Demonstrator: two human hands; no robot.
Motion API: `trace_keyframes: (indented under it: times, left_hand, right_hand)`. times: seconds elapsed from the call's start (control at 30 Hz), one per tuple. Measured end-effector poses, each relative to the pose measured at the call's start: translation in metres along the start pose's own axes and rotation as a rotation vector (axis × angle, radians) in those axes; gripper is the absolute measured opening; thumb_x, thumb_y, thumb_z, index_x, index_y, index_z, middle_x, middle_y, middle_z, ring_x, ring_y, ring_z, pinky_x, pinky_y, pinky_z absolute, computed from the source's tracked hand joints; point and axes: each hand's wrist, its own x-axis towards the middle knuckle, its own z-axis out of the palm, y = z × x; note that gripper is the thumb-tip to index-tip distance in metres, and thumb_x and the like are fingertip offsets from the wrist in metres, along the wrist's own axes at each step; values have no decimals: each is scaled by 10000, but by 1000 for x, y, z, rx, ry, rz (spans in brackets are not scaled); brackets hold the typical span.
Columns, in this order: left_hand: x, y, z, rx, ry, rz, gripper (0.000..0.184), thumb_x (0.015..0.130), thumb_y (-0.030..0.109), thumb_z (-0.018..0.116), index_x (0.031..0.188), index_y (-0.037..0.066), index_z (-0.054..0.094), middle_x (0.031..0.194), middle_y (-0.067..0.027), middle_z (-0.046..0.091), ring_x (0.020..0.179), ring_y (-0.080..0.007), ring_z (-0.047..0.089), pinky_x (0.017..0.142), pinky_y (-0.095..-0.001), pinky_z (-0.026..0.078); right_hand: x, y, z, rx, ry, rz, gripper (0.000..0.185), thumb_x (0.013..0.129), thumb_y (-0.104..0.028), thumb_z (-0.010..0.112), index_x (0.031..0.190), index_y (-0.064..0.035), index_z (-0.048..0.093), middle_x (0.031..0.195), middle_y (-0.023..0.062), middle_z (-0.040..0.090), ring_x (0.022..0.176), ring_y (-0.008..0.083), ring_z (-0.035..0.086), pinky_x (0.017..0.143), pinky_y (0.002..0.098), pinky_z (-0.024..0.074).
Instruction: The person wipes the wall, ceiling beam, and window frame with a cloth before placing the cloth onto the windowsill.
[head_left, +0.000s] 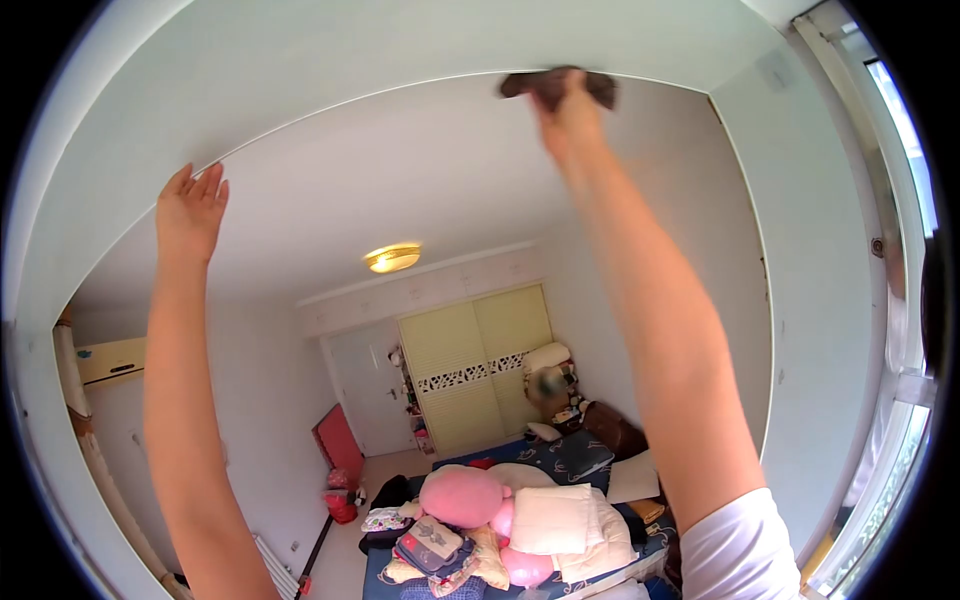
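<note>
Both arms reach up to the white overhead frame (400, 45) of a wide opening. My left hand (193, 213) is raised at the left, its fingers spread and its fingertips at the frame's lower edge, holding nothing. At the upper right my right hand (570, 115) grips a dark brown cloth (604, 90) against the same edge. The cloth sticks out on both sides of the fingers and is slightly blurred.
Below is a bed with a pink plush toy (462, 496), folded white bedding (555, 520) and bags. Farther back stand a yellow-green wardrobe (470, 345) and a white door (372, 385). A ceiling lamp (393, 258) glows. A window (900, 470) is at the right.
</note>
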Motion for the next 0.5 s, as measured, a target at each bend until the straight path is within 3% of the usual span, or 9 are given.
trace_keyframes:
  times: [0.1,0.13,0.17,0.3,0.33,0.4,0.43,0.47,0.5]
  left_hand:
    - [-11,-1,12,23,60,60,669,980,171,502,1474,-86,132,1365,-225,434,1184,-281,548,942,-388,480]
    - [-16,-1,18,63,84,64,594,1029,191,370,1477,-109,120,1432,-258,377,1211,-273,540,935,-366,496]
    - [-20,-1,23,68,84,60,594,1029,191,370,1477,-109,120,1432,-258,377,1211,-273,540,935,-366,496]
    - [-16,-3,11,139,12,73,568,1026,200,375,1487,-69,183,1477,-243,366,1290,-283,497,998,-370,467]
    - [-8,-2,-3,162,-32,56,570,1020,191,378,1497,-55,185,1476,-240,373,1295,-287,496,1010,-373,463]
    - [-26,0,16,205,27,46,484,1037,239,341,1413,-66,328,1484,-210,410,1358,-265,430,1086,-372,384]
    - [-21,3,4,228,-36,33,470,1042,237,336,1409,-57,345,1490,-214,399,1372,-253,408,1095,-369,373]
    - [-4,12,-21,231,-117,-17,430,1035,215,362,1373,-48,393,1443,-202,455,1316,-250,462,1049,-357,406]
    - [11,21,-44,237,-197,-66,391,1027,193,387,1338,-39,440,1395,-190,512,1259,-248,516,1004,-346,439]
  right_hand:
    - [-44,15,37,-8,-40,121,280,1048,-239,440,1214,-16,474,1220,127,537,1159,268,543,1024,457,502]
    - [-41,11,32,-2,-84,104,263,1046,-214,445,1210,-12,476,1205,127,544,1137,261,554,1010,448,512]
    - [-36,9,28,6,-126,88,246,1043,-190,449,1206,-8,479,1190,127,552,1116,254,565,995,439,522]
    - [45,-11,-37,44,-168,-225,155,1030,-110,463,1142,-15,512,1127,103,583,992,233,596,973,421,515]
    - [60,-31,-51,-18,-30,-199,147,1029,-98,460,1136,-17,519,1092,106,592,976,236,594,974,408,508]
    - [189,-80,-144,-30,-189,-153,134,1019,-79,463,1086,2,547,1054,121,597,981,261,580,961,426,505]
    - [233,-95,-178,55,-481,-36,153,1016,-64,455,1076,34,556,1038,132,601,963,280,581,975,434,504]
    - [142,-92,-113,-81,-107,-123,190,1025,-44,413,1087,59,560,1033,158,619,962,303,592,1018,449,488]
    - [266,-108,-186,57,-975,292,244,1032,-53,396,1159,104,533,1131,197,620,1090,320,585,1066,504,455]
